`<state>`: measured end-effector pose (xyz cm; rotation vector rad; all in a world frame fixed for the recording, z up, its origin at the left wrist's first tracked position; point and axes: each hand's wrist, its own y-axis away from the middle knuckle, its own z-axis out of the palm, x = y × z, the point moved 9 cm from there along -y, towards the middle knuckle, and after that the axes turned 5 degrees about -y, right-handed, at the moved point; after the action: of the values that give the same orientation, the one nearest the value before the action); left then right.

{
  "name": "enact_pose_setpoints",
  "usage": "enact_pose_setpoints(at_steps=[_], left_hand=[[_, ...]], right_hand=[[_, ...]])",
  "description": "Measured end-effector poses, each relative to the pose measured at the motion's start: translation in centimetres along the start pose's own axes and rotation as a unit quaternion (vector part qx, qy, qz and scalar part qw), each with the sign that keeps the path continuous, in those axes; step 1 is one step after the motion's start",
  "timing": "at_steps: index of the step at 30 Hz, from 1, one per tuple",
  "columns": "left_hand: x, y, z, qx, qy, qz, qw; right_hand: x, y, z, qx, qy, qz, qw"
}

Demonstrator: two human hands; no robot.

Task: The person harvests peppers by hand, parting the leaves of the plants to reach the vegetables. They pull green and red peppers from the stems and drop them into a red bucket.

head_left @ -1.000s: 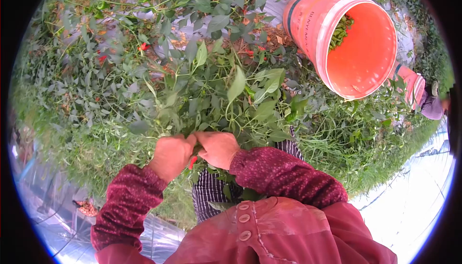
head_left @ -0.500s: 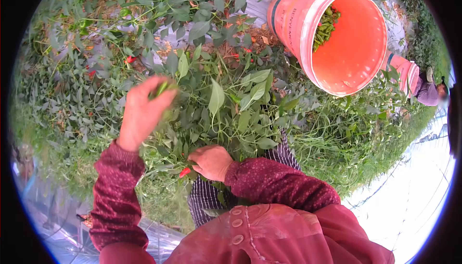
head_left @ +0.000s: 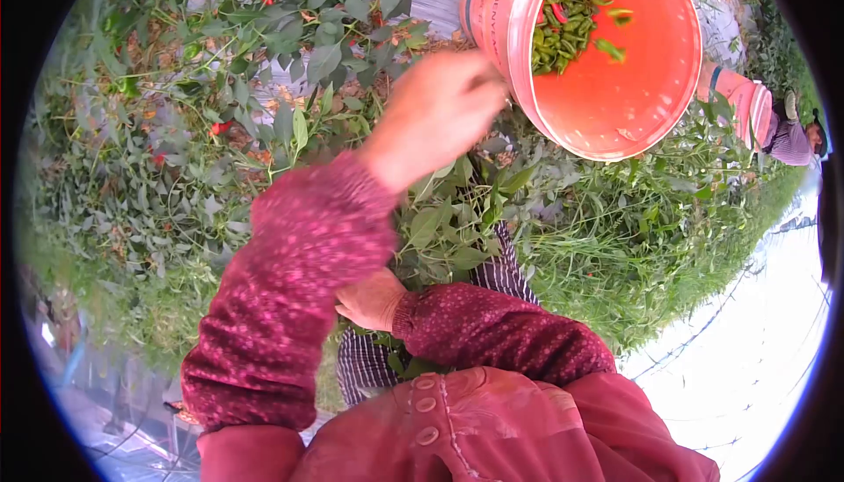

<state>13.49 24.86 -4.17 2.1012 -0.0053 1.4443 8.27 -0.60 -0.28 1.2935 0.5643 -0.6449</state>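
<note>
My left hand [head_left: 444, 111] is stretched out beside the rim of a tilted orange-red bucket [head_left: 615, 117]. It is blurred, with a gap between thumb and fingers and nothing visible in it. Inside the bucket, green peppers [head_left: 563, 29] lie in a heap with a red one among them. A few loose green peppers [head_left: 609, 50], blurred, are in the air at its mouth. Low among the pepper plants [head_left: 431, 218], near my striped trouser leg, is my right hand [head_left: 374, 299]. My left sleeve and leaves partly cover it, so its fingers are mostly hidden.
A second orange-red bucket [head_left: 743, 104] stands farther right, with another person [head_left: 789, 137] in a purple top beside it. Red peppers [head_left: 221, 127] hang among the plants on the left. Grass [head_left: 607, 262] and plastic sheeting [head_left: 730, 324] lie to the right.
My left hand has swung right and up from the plants to the bucket and let go of the green peppers it held. My right hand stays low by the plant.
</note>
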Motion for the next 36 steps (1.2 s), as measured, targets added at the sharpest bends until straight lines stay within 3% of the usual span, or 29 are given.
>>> enact_pose_setpoints(at_steps=[1, 2, 4, 8, 10, 11, 12, 14, 15, 17, 18, 20, 21, 25, 27, 32, 34, 35, 36], left_hand=[[-3.1, 2.2, 0.6, 0.018, -0.062, -0.028, 0.998], [-5.9, 4.3, 2.4, -0.056, -0.138, -0.090, 0.985], [-9.9, 8.0, 7.4, -0.204, -0.248, -0.059, 0.945], [-9.2, 9.8, 9.8, -0.215, -0.275, -0.022, 0.937], [-8.3, 10.2, 10.3, -0.286, -0.346, 0.007, 0.893], [-8.2, 10.7, 10.1, -0.246, -0.360, 0.027, 0.900], [-8.0, 11.5, 9.8, -0.245, -0.361, 0.027, 0.900], [-7.1, 12.4, 7.3, -0.132, -0.355, 0.010, 0.925], [-6.7, 13.0, 6.8, -0.117, -0.418, 0.025, 0.900], [-7.3, 14.4, 6.3, -0.119, -0.436, -0.018, 0.892], [-8.3, 15.2, 5.4, -0.118, -0.455, -0.061, 0.880], [-6.9, 16.0, 4.3, -0.068, -0.422, -0.016, 0.904], [-6.8, 16.4, 4.3, -0.056, -0.392, -0.025, 0.918], [-5.8, 16.9, 3.6, 0.011, -0.287, -0.017, 0.958], [-6.1, 17.4, 3.5, -0.010, -0.268, -0.041, 0.963], [-4.1, 17.0, 2.5, -0.031, -0.223, -0.019, 0.974], [-3.8, 15.0, 0.2, 0.022, -0.195, -0.002, 0.981], [-6.1, 14.0, -1.0, 0.044, -0.192, -0.067, 0.978], [-8.4, 12.9, -2.2, 0.065, -0.188, -0.128, 0.972]], right_hand=[[0.1, -0.6, 0.5, 0.059, -0.012, -0.032, 0.998], [0.2, -0.9, 0.7, 0.118, -0.022, -0.064, 0.991], [0.4, -1.2, 1.4, 0.161, -0.021, -0.086, 0.983], [0.7, -1.6, 3.2, 0.230, 0.023, -0.135, 0.964], [-0.8, 0.5, 1.0, 0.336, 0.017, -0.217, 0.916], [-0.8, 0.7, 1.7, 0.277, 0.007, -0.210, 0.938], [-1.6, 2.0, 0.2, 0.278, 0.009, -0.211, 0.937], [-3.9, 6.7, -4.6, 0.337, -0.068, -0.328, 0.880], [-3.1, 6.9, -3.7, 0.265, -0.074, -0.306, 0.911], [-0.3, 7.6, -4.7, 0.148, -0.300, -0.239, 0.911], [2.2, 7.8, -6.0, 0.163, -0.352, -0.171, 0.906], [5.1, 8.2, -10.8, 0.360, -0.170, -0.138, 0.907], [5.3, 7.9, -12.0, 0.369, -0.112, -0.109, 0.916], [8.0, 2.0, -9.6, 0.290, -0.034, -0.069, 0.954], [8.5, 0.5, -8.2, 0.189, 0.057, -0.014, 0.980], [10.1, -1.0, -4.0, 0.150, 0.072, 0.001, 0.986], [10.0, -1.2, -4.0, 0.178, 0.053, 0.019, 0.982], [10.2, -1.4, -3.3, 0.105, 0.090, 0.049, 0.989], [9.9, -1.4, -3.4, 0.104, 0.092, 0.052, 0.989]])
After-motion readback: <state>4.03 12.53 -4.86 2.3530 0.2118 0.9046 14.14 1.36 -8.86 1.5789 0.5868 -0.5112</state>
